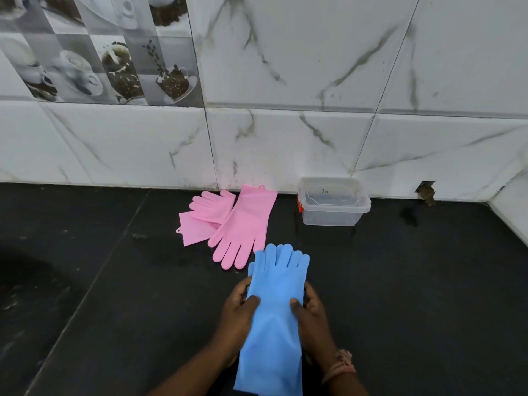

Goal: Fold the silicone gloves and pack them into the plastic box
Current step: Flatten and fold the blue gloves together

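The blue glove [274,315] is a smooth, matte sky-blue silicone piece, long in the cuff, lying lengthwise with its five fingers pointing toward the wall and its cuff running off the near edge of the view. A second blue layer shows along its left side and fingertips, so there may be two stacked; I cannot tell for sure. The left hand [237,312] pinches its left edge with the thumb on top and the fingers curled under, and the right hand [310,312] does the same on the right edge, so each grip is closed on the blue glove at about mid-length. A braided band [341,364] sits on the right wrist.

Just beyond the blue fingertips lie two pink gloves [243,227], same material, flat on the dark desk [114,295]. One points its fingers toward the near edge, nearly touching the blue glove; the other lies partly under it, fingers toward the wall, cuff toward the left.

To the right of the pink pair, close against the desk's back edge, stands one clear box [333,201], lid off, with an orange clip on its left end. The marbled wall tiles [285,138] rise behind.
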Tool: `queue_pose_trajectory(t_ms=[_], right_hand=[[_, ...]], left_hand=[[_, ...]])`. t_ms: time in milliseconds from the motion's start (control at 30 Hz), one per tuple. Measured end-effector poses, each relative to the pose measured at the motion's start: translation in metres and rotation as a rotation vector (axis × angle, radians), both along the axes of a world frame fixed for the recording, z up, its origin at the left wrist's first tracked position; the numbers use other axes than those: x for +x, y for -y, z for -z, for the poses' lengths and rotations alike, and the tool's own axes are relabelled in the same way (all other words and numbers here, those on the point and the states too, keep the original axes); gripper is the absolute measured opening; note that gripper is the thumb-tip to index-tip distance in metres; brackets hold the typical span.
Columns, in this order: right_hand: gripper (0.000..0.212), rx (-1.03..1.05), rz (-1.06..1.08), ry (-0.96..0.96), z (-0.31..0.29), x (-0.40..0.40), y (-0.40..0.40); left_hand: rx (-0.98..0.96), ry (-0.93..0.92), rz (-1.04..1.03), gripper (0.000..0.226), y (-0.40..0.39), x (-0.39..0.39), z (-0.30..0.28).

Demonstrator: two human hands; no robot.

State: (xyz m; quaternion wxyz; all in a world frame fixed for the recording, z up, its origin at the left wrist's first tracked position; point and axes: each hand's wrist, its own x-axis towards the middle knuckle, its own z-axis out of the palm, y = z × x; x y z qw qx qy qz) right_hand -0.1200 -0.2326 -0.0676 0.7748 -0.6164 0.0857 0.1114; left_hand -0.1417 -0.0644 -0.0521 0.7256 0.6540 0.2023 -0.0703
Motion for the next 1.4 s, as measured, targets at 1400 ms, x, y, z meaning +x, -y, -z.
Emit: queue_pose_trajectory(t_ms=[1400], right_hand=[[0.054,-0.246,0.195,0.008,-0.010,0.000,-0.022]], left_hand=[[0.149,-0.084,0.003,0.043,0.009,-0.011,0.005]])
